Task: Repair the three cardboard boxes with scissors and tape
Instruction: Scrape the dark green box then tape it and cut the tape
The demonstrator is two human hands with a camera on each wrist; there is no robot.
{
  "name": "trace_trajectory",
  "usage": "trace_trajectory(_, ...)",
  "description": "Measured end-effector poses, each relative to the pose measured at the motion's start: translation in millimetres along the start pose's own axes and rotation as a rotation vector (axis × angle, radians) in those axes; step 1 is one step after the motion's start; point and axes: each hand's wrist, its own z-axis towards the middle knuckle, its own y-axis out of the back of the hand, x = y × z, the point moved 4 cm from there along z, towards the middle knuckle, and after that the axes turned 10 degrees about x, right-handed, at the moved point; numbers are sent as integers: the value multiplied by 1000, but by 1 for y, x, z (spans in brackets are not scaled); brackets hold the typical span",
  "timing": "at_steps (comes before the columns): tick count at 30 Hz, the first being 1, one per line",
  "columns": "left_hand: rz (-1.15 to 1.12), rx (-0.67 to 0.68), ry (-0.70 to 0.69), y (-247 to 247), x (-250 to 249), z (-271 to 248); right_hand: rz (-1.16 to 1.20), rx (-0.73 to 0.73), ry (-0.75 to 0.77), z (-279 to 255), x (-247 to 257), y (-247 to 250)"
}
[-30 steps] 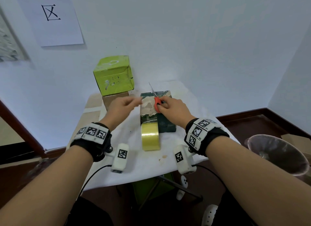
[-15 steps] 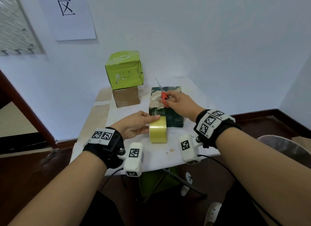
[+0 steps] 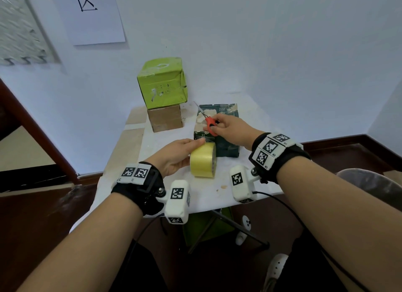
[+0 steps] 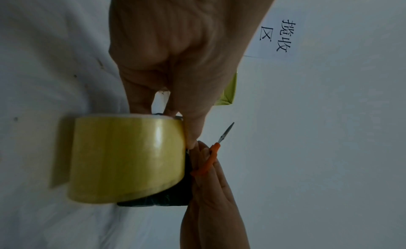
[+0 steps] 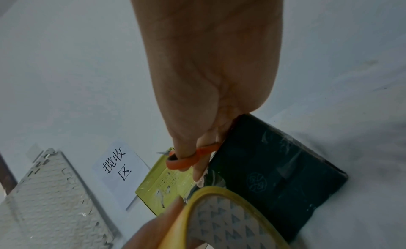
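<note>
While the left hand (image 3: pixel 174 157) curled its grip around the tape roll (image 3: pixel 203 160) on the counter (image 3: pixel 208 196), the right hand (image 3: pixel 230 129) gripped the scissors (image 3: pixel 210 124) over the dark box (image 3: pixel 228 148).

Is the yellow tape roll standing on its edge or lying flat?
On its edge: the tape roll shows its curved band upward and its core sideways, with the left hand gripping it.

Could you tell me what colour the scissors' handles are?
Orange-red; the scissors show best in the head view.
</note>
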Motion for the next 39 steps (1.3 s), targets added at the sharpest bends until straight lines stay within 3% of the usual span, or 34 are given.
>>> trace_trajectory(10,95,-14,84,4,-8,7,-98,-41,-25,-3,5,3)
trace_trajectory(25,182,4,233,5,-19,10,-66,-42,-34,-5,8,3)
trace_trajectory(33,15,10,202,-1,-8,13,-21,-23,-12,-6,7,3)
trace_trajectory(39,-41,-27,263,3,-4,-2,128,-17,47,-6,5,7)
